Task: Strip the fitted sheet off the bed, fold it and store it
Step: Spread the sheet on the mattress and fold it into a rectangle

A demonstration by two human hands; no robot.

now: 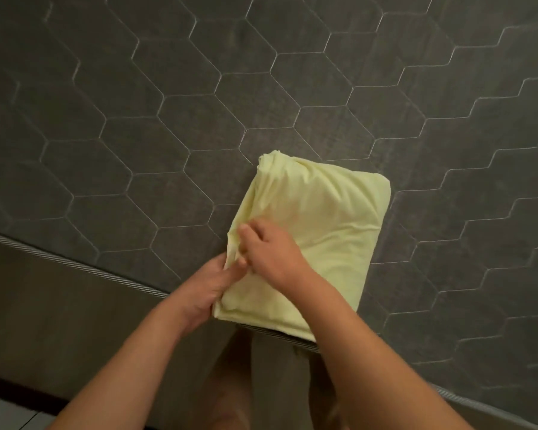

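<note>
Mattress [168, 119]: one sheet [323, 212], two hands [204, 293] [271, 252]

A dark grey mattress [168, 103], quilted in pale-stitched hexagons, fills the view — twisted cord piping [75, 263] runs along its near edge — with pale floor tiles [3, 412] in the lower left.

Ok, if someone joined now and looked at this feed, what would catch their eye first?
The pale yellow fitted sheet, folded into a thick rectangle, stands out against the dark grey mattress with hexagon stitching; it lies at the mattress's near edge. Both hands meet at its near-left corner: the left hand grips the edge and the right hand pinches the fabric on top.
</note>
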